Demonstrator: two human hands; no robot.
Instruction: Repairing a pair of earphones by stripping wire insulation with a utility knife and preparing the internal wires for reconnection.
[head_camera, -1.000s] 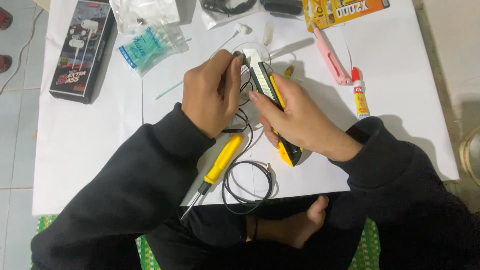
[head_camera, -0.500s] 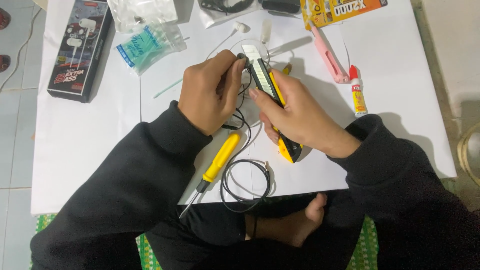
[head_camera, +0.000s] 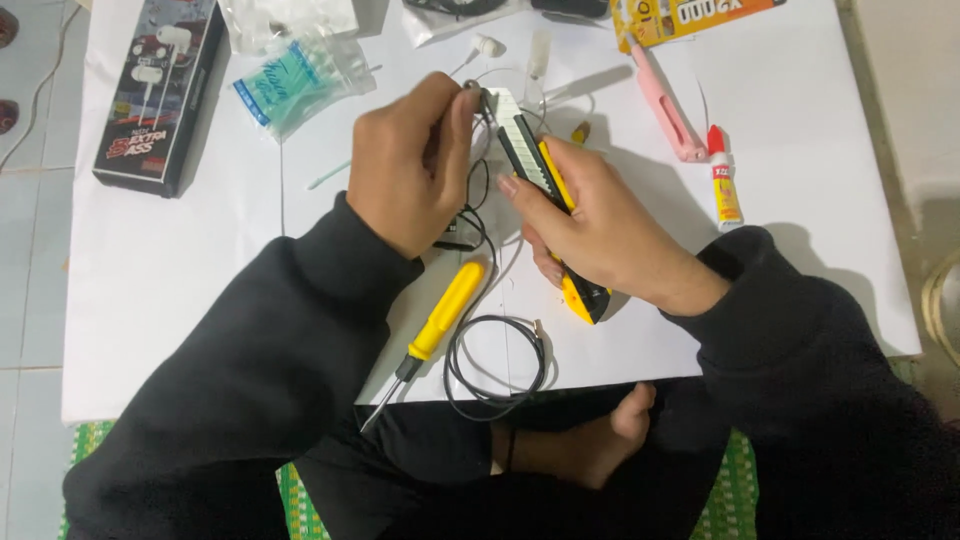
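Note:
My right hand (head_camera: 600, 225) grips a yellow and black utility knife (head_camera: 545, 185) with its blade extended toward the upper left. My left hand (head_camera: 410, 165) pinches a small earbud piece (head_camera: 472, 92) on a thin black cable (head_camera: 478, 200), right at the blade tip. The cable runs down under my hands into a loose coil (head_camera: 495, 360) near the white sheet's front edge. A yellow-handled screwdriver (head_camera: 440, 315) lies beside that coil, below my left wrist.
On the white sheet (head_camera: 180, 260) lie a black earphone box (head_camera: 160, 85) at far left, a bag of cotton swabs (head_camera: 295, 80), a pink cutter (head_camera: 665, 105), a small glue tube (head_camera: 722, 180), a white earbud (head_camera: 488, 45). My bare foot (head_camera: 600, 440) rests below the edge.
Both hands stay together at the knife tip; the left fingers have shifted slightly on the earbud piece. The view has drifted a little, nothing else moved.

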